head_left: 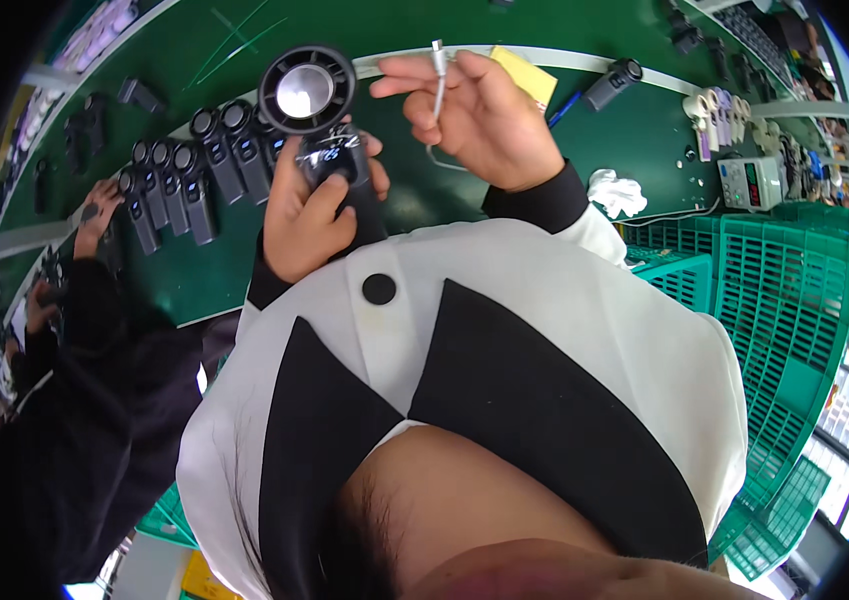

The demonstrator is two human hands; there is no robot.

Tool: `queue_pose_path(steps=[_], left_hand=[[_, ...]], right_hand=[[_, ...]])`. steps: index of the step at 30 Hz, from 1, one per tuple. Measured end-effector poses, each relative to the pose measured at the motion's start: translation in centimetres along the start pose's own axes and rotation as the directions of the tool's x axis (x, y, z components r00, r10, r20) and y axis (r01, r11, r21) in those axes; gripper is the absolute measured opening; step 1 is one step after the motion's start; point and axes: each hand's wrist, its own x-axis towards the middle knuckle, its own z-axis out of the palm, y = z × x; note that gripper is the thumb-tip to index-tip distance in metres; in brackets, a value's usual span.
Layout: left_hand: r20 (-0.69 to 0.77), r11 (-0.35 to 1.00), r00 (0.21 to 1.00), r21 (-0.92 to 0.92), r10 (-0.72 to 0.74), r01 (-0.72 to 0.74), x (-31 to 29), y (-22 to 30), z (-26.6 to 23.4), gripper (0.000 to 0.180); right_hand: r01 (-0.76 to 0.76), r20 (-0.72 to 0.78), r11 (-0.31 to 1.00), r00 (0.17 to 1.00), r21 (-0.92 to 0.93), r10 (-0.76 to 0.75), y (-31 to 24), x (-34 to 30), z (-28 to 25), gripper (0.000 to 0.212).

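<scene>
left hand (309, 215) wrapped round fan (319, 120) handle, screen facing up | right hand (479, 115) pinching cable plug (437, 60) just beside, poised for fan

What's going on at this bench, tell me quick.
A person at a green workbench holds a black handheld fan upright in the left hand, its small display lit. The right hand pinches a white cable plug just beside the fan, not yet plugged in. A row of similar black fans lies on the bench to the left, where a co-worker's hand touches them. Green crates stand on the right.
</scene>
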Motion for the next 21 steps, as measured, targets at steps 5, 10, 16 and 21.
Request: queue_pose_path(steps=[5,10,16,21], left_hand=[[0.014,0.999,1.0,0.043,0.001,-0.001,-0.03,0.19,0.02,0.053],[0.005,0.995,1.0,0.1,0.007,-0.008,0.12,0.15,0.01,0.044],[-0.045,0.995,0.999,0.104,0.016,-0.011,0.23,0.09,0.47,0.037],[-0.009,0.998,1.0,0.069,-0.006,0.007,0.09,0.16,0.54,0.039]], right_hand=[[-0.016,-0.055,0.97,0.998,-0.242,0.003,0.53,-0.14,0.04,0.04],[-0.062,-0.091,0.909,0.995,-0.412,0.027,0.72,-0.3,0.1,0.036],[-0.068,-0.114,0.869,0.993,-0.491,0.013,0.72,-0.64,-0.33,0.029],[-0.073,-0.138,0.868,0.99,-0.491,0.005,0.91,-0.94,-0.35,0.028]])
